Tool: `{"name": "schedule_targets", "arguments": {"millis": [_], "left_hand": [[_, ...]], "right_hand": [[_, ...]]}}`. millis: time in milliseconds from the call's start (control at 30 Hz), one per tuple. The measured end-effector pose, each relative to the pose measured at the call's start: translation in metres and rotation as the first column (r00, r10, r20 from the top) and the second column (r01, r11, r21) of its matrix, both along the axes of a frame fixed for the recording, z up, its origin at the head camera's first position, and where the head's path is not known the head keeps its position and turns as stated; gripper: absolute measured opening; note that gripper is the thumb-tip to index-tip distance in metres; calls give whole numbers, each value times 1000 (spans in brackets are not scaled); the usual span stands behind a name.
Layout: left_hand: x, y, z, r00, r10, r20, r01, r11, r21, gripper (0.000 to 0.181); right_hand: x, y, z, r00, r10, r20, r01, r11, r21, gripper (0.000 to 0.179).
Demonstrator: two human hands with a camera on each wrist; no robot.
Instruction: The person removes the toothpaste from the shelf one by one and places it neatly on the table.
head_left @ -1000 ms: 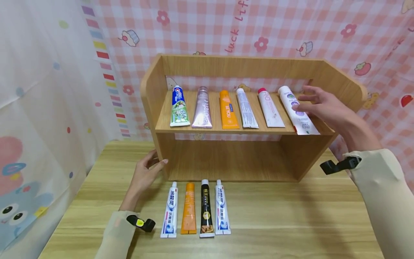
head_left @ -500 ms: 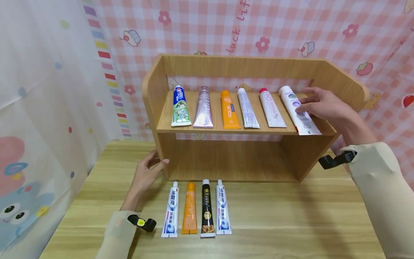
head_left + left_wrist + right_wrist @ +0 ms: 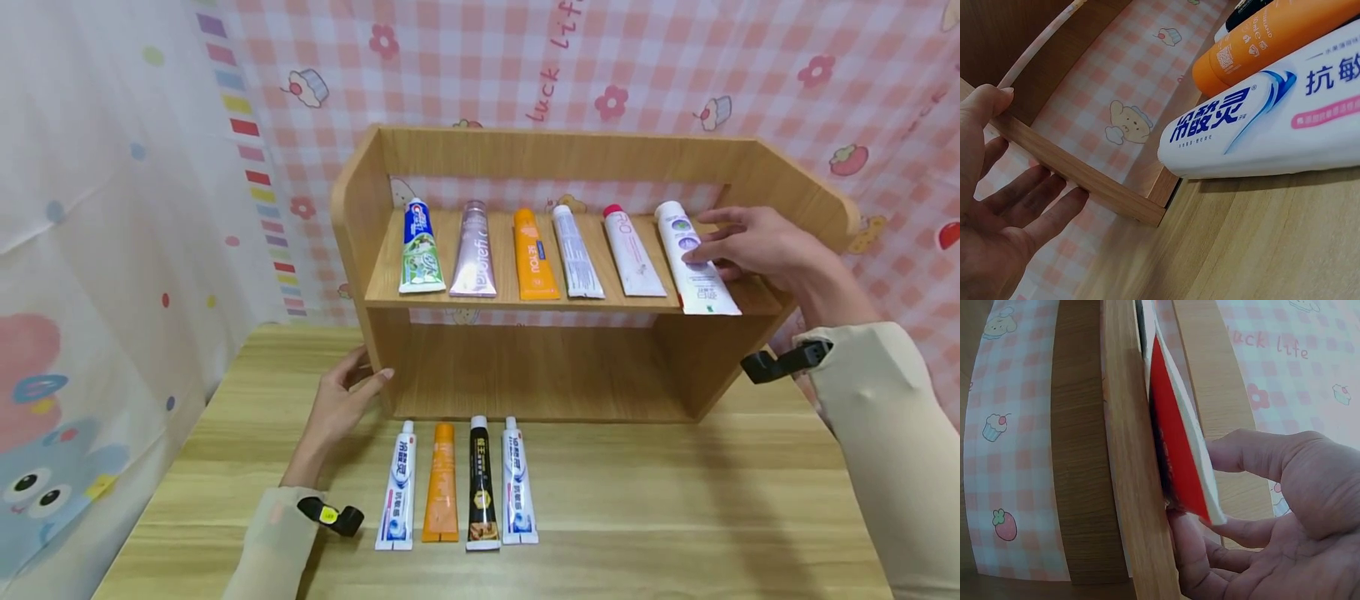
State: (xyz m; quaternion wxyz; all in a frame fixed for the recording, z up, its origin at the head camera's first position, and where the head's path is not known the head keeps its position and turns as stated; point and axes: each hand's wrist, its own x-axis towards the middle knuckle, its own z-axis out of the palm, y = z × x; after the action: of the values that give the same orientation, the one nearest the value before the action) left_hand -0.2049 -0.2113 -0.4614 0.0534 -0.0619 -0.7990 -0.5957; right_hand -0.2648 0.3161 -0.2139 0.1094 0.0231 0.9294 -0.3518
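My right hand (image 3: 772, 250) holds a white toothpaste tube (image 3: 701, 287) with purple circles, thumb on one side and fingers on the other. That tube lies at the right end of the wooden shelf's (image 3: 555, 150) upper board, its flat end slightly over the front edge. In the right wrist view its red underside (image 3: 1179, 437) tilts up from the board, with fingers beneath. At the lower left, my left hand (image 3: 337, 404) grips the shelf's side panel (image 3: 1085, 172), thumb at the front edge and fingers along the outer face.
Several other tubes line the upper board, including a pink-capped white tube (image 3: 633, 254) and an orange tube (image 3: 535, 258). On the table (image 3: 637, 508) before the shelf lie two white-and-blue tubes, an orange one (image 3: 441, 483) and a black one (image 3: 481, 483). Checked cloth hangs behind.
My right hand has closed onto the white tube, and the tube's cap end has swung slightly right, so it lies a little straighter. My left hand keeps its place on the side panel.
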Motion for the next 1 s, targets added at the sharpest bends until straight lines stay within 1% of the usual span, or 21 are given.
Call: {"name": "schedule_targets", "arguments": {"millis": [100,233,333,433,567,667,833,1000], "left_hand": [[0,1,1,1000,2,13,-2,1000,16,60],[1,2,2,1000,6,29,-6,1000,21,60],[2,1,3,999,4,34,-5,1000,19,61],[1,1,2,1000,0,31,-1,1000,16,61],[0,-1,1,1000,2,23,-3,1000,9,61],[-1,0,0,1000,6,20,-6,1000,2,61],[1,0,0,1000,9,18,-9,1000,-8,64],[1,1,1,1000,15,26,-15,1000,-21,66]], "right_hand": [[0,-1,0,1000,-11,10,11,1000,-2,94],[-2,-3,1,1000,-26,16,25,999,24,94],[-4,-5,2,999,-34,9,34,998,48,91],[-6,-9,2,999,-40,-1,40,997,62,84],[-6,-11,3,998,-56,12,55,998,44,79],[-5,-11,4,998,-65,28,64,998,29,80],[-4,-11,3,998,-65,25,64,998,16,80],[-5,-11,3,997,-68,26,68,998,13,78]]}}
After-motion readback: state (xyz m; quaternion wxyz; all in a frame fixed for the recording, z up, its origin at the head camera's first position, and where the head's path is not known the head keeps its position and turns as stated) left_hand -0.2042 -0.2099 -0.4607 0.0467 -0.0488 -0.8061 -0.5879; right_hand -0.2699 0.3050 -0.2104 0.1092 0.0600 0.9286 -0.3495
